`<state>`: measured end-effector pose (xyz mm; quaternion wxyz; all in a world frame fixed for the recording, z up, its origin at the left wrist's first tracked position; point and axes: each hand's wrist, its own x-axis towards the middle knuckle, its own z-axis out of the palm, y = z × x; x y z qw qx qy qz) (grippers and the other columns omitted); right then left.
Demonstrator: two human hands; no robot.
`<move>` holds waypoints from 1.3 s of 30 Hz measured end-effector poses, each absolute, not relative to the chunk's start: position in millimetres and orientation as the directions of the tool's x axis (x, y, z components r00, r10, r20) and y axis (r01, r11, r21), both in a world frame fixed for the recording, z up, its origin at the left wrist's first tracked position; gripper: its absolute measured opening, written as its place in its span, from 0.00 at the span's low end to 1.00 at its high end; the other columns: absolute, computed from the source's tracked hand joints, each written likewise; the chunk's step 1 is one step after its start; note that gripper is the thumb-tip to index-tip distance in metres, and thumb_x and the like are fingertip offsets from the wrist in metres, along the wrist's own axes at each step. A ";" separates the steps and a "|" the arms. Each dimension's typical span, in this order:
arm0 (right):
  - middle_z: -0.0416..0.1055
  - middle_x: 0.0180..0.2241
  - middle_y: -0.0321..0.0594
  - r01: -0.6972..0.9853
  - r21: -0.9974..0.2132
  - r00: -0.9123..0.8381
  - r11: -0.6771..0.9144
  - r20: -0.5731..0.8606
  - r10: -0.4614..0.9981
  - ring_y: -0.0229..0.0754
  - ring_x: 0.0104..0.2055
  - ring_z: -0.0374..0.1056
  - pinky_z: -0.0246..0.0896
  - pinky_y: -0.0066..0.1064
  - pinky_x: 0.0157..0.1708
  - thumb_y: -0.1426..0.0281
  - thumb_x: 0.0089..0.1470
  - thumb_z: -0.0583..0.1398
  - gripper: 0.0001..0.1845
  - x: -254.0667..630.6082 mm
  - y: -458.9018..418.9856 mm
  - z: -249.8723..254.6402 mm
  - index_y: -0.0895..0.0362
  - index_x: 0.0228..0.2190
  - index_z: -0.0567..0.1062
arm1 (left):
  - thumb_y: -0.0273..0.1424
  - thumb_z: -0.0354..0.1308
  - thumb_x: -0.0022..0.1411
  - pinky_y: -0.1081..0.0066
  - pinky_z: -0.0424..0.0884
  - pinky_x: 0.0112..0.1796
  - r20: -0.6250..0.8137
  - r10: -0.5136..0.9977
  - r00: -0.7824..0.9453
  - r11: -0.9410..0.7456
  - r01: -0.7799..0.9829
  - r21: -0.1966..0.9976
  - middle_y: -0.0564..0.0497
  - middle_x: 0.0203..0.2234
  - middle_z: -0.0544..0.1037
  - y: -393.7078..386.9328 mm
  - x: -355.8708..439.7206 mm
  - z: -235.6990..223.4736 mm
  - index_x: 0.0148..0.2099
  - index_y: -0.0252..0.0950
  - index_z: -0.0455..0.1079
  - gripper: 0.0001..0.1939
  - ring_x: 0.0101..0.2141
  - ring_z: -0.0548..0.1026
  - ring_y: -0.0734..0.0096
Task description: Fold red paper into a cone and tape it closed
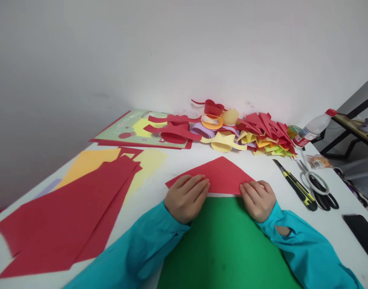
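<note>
**At the middle of the bench (155, 185), a red paper triangle (224, 174) between two hands**

Just beyond a smooth green surface (224, 245), the red paper lay with its point away from the person and its long edge toward them. The left hand (186, 197) was closed on that near edge toward the left corner, fingers curled over the top; the right hand (258, 199) gripped it the same way at the right corner. Both thumbs were hidden, and teal sleeves (138, 243) reached to the wrists.

To the left lay overlapping red sheets (60, 214), with an orange sheet (90, 162) and a pale yellow sheet (147, 166) partly beneath them. Farther back, a light green printed board (111, 134) rested on red card. Along the wall stood curled paper shapes (174, 134) — red, lavender and pale yellow — and, beside them, a heap of folded red and yellow paper (269, 130).

To the right of the heap, a bottle with a red cap (314, 126) appeared tilted. Nearer, a black-and-yellow cutter (296, 188) lay beside scissors (326, 200), a white ring (326, 190) resting over them. At the right edge lay a flat black object (361, 233), cut off by the frame.
</note>
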<state>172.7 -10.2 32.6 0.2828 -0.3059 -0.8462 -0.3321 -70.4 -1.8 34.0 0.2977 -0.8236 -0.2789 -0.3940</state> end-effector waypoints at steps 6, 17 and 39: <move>0.74 0.28 0.41 0.683 0.393 -0.666 0.616 0.682 0.303 0.41 0.33 0.65 0.59 0.36 0.34 0.79 0.53 0.57 0.06 160.5 -21.5 37.4 0.62 0.30 0.75 | 0.21 0.51 0.58 0.63 0.70 0.32 0.788 0.263 0.557 -0.695 0.676 -0.245 0.45 0.33 0.79 -16.6 -43.7 32.1 0.37 0.30 0.72 0.08 0.36 0.75 0.60; 0.73 0.24 0.37 0.713 0.435 -0.656 0.550 0.690 0.306 0.38 0.31 0.64 0.56 0.34 0.33 0.79 0.51 0.59 0.05 178.0 -10.2 43.7 0.61 0.25 0.73 | 0.20 0.55 0.57 0.62 0.70 0.31 0.800 0.224 0.557 -0.663 0.689 -0.294 0.45 0.31 0.79 -10.4 -54.9 43.1 0.35 0.29 0.72 0.05 0.36 0.75 0.58; 0.73 0.30 0.46 0.600 0.369 -0.742 0.710 0.590 0.320 0.45 0.36 0.66 0.58 0.40 0.38 0.78 0.55 0.52 0.12 149.9 -22.7 31.5 0.66 0.33 0.75 | 0.20 0.44 0.61 0.62 0.67 0.35 0.781 0.260 0.568 -0.733 0.642 -0.223 0.43 0.32 0.78 -25.7 -25.1 29.9 0.36 0.29 0.72 0.14 0.38 0.73 0.62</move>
